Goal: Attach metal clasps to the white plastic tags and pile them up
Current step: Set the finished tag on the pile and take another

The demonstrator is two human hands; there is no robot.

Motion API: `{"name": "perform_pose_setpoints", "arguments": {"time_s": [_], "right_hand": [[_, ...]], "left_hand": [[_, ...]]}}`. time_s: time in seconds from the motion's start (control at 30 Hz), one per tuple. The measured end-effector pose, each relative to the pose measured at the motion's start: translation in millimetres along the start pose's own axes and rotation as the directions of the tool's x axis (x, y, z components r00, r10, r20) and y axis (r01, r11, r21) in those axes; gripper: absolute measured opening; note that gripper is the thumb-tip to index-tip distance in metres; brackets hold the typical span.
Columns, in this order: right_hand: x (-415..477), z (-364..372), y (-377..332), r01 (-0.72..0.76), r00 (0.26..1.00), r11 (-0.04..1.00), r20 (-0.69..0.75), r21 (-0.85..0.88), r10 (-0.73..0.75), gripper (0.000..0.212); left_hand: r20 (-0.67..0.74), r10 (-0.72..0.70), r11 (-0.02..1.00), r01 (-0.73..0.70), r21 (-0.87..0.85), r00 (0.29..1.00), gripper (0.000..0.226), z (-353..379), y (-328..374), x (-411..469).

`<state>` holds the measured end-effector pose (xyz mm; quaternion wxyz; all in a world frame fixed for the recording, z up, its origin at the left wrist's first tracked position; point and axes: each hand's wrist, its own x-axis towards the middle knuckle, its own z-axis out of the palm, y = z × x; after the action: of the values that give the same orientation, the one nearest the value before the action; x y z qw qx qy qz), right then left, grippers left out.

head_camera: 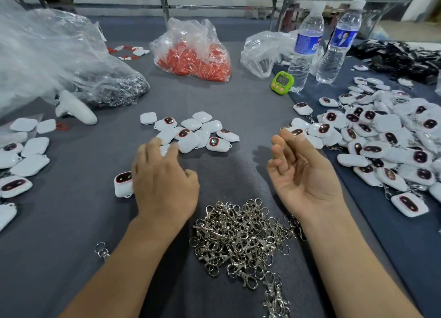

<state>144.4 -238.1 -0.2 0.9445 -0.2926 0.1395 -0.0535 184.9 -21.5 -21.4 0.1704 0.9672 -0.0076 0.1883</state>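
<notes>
I read left hand (pixel 162 177) fingers spread atop rounded white plastic tag (pixel 165 150), its axis hidden, right hand (pixel 303 172) palm-up, empty

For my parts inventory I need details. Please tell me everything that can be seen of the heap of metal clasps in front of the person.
The heap of metal clasps is a loose tangle of shiny silver snap hooks, each joined to a split ring. It lies on the grey table cover, between the two forearms, with a thin tail running toward the lower picture edge. Its right edge seems to meet the right forearm.
</notes>
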Motion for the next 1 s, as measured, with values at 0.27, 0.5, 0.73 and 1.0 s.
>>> {"name": "perform_pose_setpoints", "arguments": {"time_s": [0.27,0.5,0.73,1.0], "right_hand": [[-2,6,7,-0.039,0.999,0.996,0.022,-0.080,0.041,0.015],[-2,9,17,-0.108,0.992,0.977,0.039,-0.183,0.117,0.018],[-7,12,34,0.165,0.985,0.666,0.091,-0.727,-0.145,0.031],[-14,14,54,0.350,0.925,-0.189,0.370,-0.917,-0.082,0.027]], "left_hand": [[0.214,-0.132,0.984,0.102,0.148,0.968,0.084,-4,-19,7],[0.175,0.201,0.892,-0.106,-0.440,0.964,0.071,-5,14,-13],[0.027,0.102,0.794,-0.065,-0.605,0.994,0.064,-5,18,-15],[0.159,-0.159,0.859,0.216,-0.465,0.974,0.031,-10,-5,0]]}}
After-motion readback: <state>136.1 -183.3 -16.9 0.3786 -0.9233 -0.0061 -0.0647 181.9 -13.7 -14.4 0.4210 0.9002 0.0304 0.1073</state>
